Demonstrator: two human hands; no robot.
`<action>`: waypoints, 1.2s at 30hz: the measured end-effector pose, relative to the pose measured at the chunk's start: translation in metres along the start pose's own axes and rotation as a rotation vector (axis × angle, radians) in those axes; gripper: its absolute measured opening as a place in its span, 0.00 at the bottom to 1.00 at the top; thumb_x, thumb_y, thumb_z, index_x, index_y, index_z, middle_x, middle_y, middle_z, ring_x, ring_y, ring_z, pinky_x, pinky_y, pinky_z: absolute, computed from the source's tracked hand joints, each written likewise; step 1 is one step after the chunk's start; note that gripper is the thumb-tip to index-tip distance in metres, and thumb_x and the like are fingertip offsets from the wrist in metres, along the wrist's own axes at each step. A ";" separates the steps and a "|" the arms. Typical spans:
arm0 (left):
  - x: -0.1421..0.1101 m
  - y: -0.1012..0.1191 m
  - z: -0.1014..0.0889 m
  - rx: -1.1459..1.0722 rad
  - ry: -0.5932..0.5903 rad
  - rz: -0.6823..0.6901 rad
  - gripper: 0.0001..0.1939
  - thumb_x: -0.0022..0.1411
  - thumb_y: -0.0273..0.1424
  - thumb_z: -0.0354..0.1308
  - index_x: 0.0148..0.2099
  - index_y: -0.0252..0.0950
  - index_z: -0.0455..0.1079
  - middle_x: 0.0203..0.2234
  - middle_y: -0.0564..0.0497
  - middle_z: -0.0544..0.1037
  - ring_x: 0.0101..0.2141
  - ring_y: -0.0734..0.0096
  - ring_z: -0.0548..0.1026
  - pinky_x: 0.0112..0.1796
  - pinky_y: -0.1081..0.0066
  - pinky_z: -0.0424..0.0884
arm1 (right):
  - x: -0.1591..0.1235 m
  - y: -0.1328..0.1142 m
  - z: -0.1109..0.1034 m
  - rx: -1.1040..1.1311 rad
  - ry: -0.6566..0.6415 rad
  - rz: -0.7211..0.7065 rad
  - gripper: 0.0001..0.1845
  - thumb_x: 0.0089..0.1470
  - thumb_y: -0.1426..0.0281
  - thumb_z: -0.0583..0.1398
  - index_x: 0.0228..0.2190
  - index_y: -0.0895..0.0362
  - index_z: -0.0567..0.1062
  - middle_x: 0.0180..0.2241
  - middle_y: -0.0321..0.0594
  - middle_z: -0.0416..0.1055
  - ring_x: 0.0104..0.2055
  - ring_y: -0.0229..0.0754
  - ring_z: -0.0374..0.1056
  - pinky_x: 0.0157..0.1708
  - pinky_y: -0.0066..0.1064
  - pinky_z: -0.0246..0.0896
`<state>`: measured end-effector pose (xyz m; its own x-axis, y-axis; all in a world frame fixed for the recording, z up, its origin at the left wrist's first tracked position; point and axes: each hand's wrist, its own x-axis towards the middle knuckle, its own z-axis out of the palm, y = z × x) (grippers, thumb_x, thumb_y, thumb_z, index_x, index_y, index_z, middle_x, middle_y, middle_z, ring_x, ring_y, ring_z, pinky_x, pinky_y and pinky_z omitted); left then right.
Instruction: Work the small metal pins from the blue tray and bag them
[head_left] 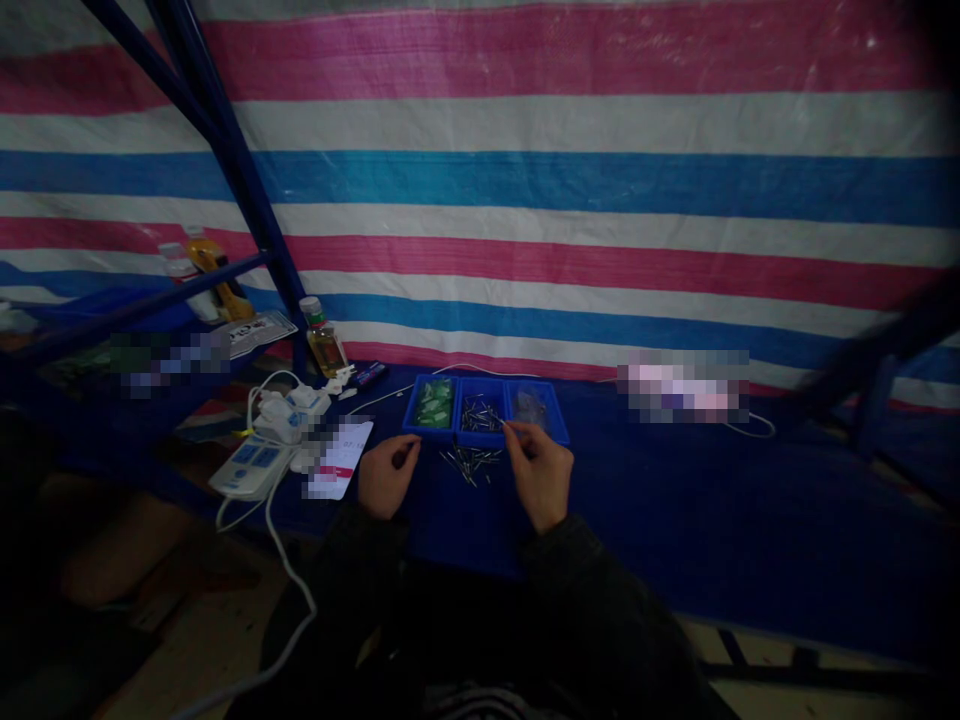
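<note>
My left hand (388,476) is closed, thumb against curled fingers, just in front of the green-filled compartment; whether anything is in it I cannot make out. My right hand (541,474) is pinched at the front edge of the blue divided tray (457,437), near its middle and right compartments. Anything between those fingertips is too small to name. Thin metal pins (481,413) fill the middle compartment. A loose pile of similar metal pins (470,464) lies on the table between my hands. Green pieces (434,402) are in the left compartment, clear ones (530,406) in the right.
On the left lie a white power strip (253,467) with plugs and cables and a white card (346,455). Behind them stands a bottle (325,340) of yellowish liquid. A blue metal frame (251,195) rises at left; striped sheeting (562,185) hangs behind the blue table (660,530).
</note>
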<state>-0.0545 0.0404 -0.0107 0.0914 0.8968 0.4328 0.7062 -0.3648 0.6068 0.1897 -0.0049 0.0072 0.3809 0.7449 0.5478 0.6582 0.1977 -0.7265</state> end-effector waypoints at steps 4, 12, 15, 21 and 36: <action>0.003 0.000 0.001 0.100 -0.121 0.030 0.11 0.66 0.34 0.58 0.46 0.41 0.80 0.34 0.51 0.82 0.34 0.67 0.78 0.38 0.70 0.70 | 0.006 0.006 0.007 -0.193 -0.130 -0.031 0.19 0.64 0.57 0.57 0.49 0.54 0.79 0.23 0.37 0.77 0.23 0.42 0.73 0.26 0.29 0.58; 0.005 0.002 0.004 0.266 -0.225 -0.034 0.11 0.69 0.32 0.56 0.47 0.43 0.79 0.40 0.49 0.80 0.40 0.64 0.78 0.42 0.68 0.69 | -0.026 0.020 0.005 -0.131 -0.246 -0.082 0.17 0.67 0.58 0.54 0.42 0.53 0.79 0.29 0.38 0.80 0.27 0.40 0.76 0.29 0.27 0.60; 0.005 0.000 0.005 0.276 -0.222 -0.043 0.09 0.68 0.31 0.57 0.45 0.41 0.78 0.38 0.49 0.79 0.38 0.65 0.77 0.39 0.69 0.67 | -0.034 0.021 0.005 -0.072 -0.288 -0.111 0.16 0.67 0.58 0.54 0.41 0.53 0.79 0.29 0.37 0.80 0.28 0.40 0.76 0.29 0.27 0.60; 0.004 -0.004 0.008 0.267 -0.209 0.004 0.06 0.67 0.28 0.57 0.39 0.39 0.75 0.34 0.49 0.75 0.39 0.63 0.74 0.40 0.67 0.66 | -0.038 0.021 0.005 -0.028 -0.341 -0.170 0.16 0.67 0.58 0.54 0.40 0.53 0.79 0.29 0.38 0.80 0.27 0.41 0.75 0.30 0.28 0.61; -0.001 -0.005 0.013 0.378 -0.165 0.095 0.07 0.69 0.28 0.54 0.39 0.38 0.73 0.40 0.45 0.69 0.43 0.58 0.67 0.45 0.63 0.66 | -0.038 0.015 0.001 0.039 -0.373 -0.172 0.12 0.66 0.61 0.57 0.38 0.52 0.78 0.32 0.37 0.81 0.31 0.42 0.78 0.33 0.28 0.65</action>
<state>-0.0493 0.0443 -0.0225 0.2577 0.9029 0.3440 0.8944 -0.3575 0.2686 0.1843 -0.0298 -0.0245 0.0012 0.8773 0.4799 0.6638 0.3583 -0.6566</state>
